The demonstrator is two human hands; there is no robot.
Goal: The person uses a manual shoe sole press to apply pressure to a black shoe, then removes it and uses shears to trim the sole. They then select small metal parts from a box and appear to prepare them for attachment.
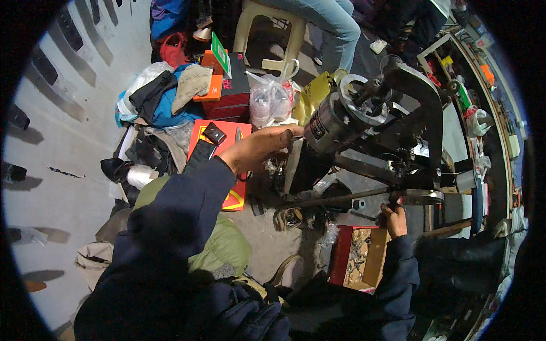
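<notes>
The person's left hand [261,148] reached toward the black machine [433,125], which stood between two and three o'clock from the middle of the view. Its dark cylinder [327,126] lay just beyond the left fingertips, at between two and three o'clock from that hand; from the right hand [395,221] it lay at about eleven o'clock and well apart, so the left was clearly the nearer. The left hand's long axis ran from about eight toward two o'clock, its thumb and forefinger drawn together beside the cylinder's near end; whether they pinched anything or only touched the casing could not be told. The right hand was curled just beside the machine's flat metal wheel [421,196], which sat at between one and two o'clock from it; whether its fingers were clamped on anything could not be told either. The cylinder's own long axis slanted from eight to two o'clock, and its end with the pale ring [345,94] pointed toward two. Below it, a long bar [341,199] ran nearly from nine to three o'clock, its right end near the right hand.
</notes>
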